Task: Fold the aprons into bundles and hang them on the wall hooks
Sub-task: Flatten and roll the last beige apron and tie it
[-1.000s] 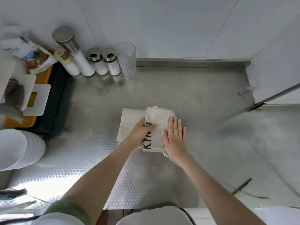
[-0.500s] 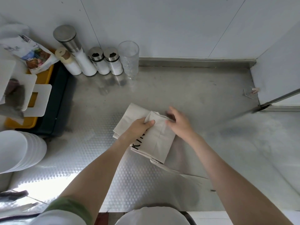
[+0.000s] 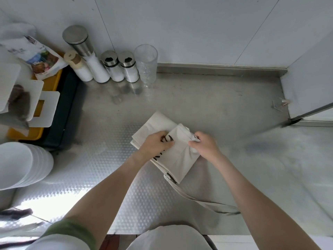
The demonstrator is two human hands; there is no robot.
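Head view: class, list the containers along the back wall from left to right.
Cork-stoppered white bottle, left steel-capped glass shaker, right steel-capped glass shaker, clear plastic tumbler. The tall steel-lidded canister overlaps the bottle, so it is omitted.

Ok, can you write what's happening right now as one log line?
stage: folding | apron: partly folded, on counter | left hand: holds apron | right hand: pinches its edge | strap: trailing loose
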